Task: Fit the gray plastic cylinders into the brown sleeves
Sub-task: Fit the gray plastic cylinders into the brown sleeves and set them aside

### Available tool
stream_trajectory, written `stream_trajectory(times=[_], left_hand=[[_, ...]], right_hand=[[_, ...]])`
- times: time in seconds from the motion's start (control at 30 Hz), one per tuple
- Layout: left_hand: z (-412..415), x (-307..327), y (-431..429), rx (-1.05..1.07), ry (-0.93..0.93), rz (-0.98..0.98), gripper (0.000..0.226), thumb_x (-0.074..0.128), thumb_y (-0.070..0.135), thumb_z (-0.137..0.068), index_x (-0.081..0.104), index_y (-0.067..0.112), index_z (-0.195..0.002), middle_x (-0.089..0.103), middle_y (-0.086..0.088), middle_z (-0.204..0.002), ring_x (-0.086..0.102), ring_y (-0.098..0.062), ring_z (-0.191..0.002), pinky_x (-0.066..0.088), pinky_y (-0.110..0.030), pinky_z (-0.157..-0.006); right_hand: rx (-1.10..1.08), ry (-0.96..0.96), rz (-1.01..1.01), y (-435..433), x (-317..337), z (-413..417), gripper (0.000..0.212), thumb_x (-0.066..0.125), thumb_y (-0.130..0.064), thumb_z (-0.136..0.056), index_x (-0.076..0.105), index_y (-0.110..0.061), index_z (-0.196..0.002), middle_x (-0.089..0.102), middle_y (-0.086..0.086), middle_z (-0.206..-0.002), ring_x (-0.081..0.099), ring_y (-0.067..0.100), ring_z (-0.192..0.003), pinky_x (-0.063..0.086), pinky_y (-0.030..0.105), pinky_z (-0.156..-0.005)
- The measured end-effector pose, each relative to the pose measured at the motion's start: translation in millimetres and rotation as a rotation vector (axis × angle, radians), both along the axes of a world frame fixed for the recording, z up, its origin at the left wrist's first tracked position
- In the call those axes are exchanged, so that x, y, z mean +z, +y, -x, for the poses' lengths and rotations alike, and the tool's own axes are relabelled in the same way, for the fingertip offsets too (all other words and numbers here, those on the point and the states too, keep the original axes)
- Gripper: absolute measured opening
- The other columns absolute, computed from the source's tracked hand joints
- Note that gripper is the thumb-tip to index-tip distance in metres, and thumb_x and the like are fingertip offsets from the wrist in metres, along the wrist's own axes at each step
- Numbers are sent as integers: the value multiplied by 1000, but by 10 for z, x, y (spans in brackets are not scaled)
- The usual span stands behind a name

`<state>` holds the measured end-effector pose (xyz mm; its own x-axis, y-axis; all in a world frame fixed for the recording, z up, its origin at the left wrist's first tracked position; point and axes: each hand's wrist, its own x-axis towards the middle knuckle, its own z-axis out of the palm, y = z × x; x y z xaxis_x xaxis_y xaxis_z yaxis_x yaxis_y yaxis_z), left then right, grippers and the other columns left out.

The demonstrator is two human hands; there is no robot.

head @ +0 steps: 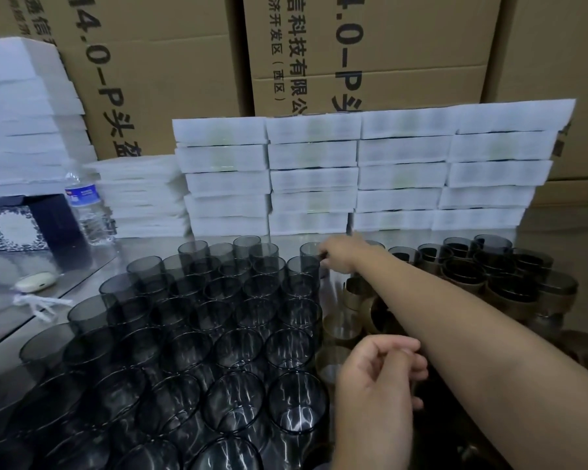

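Your right arm (455, 317) stretches out long from the near right and crosses above the brown sleeves to the far right corner of the block of gray cylinders (218, 334). Your right hand (340, 257) lies palm down there. Its grip pinches the rim of one gray cylinder (309, 254) in the block's back row, with the fingertips curled over its right edge. Your left hand (381, 374) hovers low at the block's near right side, back upward, fingers curled in toward the thumb. You cannot tell whether that grip holds anything, because the fingers hide it.

The cylinders in the block stand upright, mouths up, packed in rows on the tabletop (287, 240). Just right of the block, under your right forearm, loose brown sleeves (357, 291) lie crowded together, some tipped on their sides. Farther right of the block stands a cluster of sleeved cylinders (482, 276), dark inside their brown bands.

Behind the block, white foam trays (353, 178) rise in stacks, with cardboard boxes (404, 45) behind those. A water bottle (89, 208) stands left of the block's back row. A small white case (36, 281) and a white cord (45, 303) lie farther left of the block.
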<state>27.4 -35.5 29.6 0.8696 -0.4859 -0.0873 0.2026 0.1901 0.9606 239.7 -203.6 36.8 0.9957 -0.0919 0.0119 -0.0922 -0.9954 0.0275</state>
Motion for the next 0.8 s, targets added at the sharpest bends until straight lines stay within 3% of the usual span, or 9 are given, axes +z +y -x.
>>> stream_trajectory(times=[0.07,0.13,0.2,0.37,0.43,0.5,0.6,0.7,0.8], left_hand=[[-7,-7,-2,4,5,15,30,52,1,-92,69,16,-73,67,6,-57,64,-3,-58,46,-16,-48],[-10,-12,0,14,17,33,28,53,2,-93,70,15,-76,67,5,-58,64,-3,-58,47,-16,-49],[-15,-14,1,36,30,70,27,53,1,-93,71,13,-76,68,4,-59,64,-4,-59,47,-16,-50],[-27,-49,11,114,28,131,22,57,1,-91,72,15,-81,70,1,-68,65,-6,-62,51,-18,-54],[-35,-80,16,134,0,123,16,62,4,-89,71,18,-90,72,3,-77,66,-4,-63,53,-18,-58],[-36,-98,9,140,-33,119,19,67,5,-86,69,20,-98,72,1,-94,69,-4,-72,55,-18,-63],[-21,-119,2,141,-68,136,30,72,6,-82,64,27,-102,67,3,-109,71,-8,-87,56,-18,-69],[-11,-108,12,83,-148,162,50,83,22,-71,59,36,-111,65,10,-118,68,-4,-101,56,-19,-80],[-5,-80,28,-10,-195,229,74,85,29,-60,55,29,-127,68,6,-120,66,-8,-107,56,-30,-89]], right_hand=[[-2,-61,-15,-22,28,25,16,46,-29,-97,57,-22,-107,59,4,-111,51,26,-111,16,50,-110],[-10,-142,-91,-42,119,80,23,48,-29,-97,57,-19,-115,57,8,-117,50,27,-112,24,45,-108],[3,-230,-200,-59,280,180,23,52,-26,-96,59,-11,-111,56,14,-118,53,29,-105,39,35,-90],[-10,-397,-452,-76,748,792,24,48,-25,-97,58,-4,-102,60,11,-102,57,24,-84,37,27,-60],[-39,-435,-629,-85,833,1127,23,46,-29,-97,57,-9,-98,62,7,-93,58,24,-83,46,28,-67],[-21,-439,-847,-71,858,1483,19,47,-28,-97,56,-11,-96,65,7,-99,63,20,-91,53,32,-81],[29,-419,-1000,6,792,2019,15,48,-25,-97,54,-14,-89,66,0,-89,65,6,-78,53,23,-74],[67,-356,-1120,77,701,2441,18,47,-27,-98,55,-17,-85,66,-3,-79,64,10,-76,51,28,-73],[132,-245,-1345,173,621,2679,22,49,-31,-96,57,-11,-90,65,4,-82,64,16,-78,51,26,-70]])
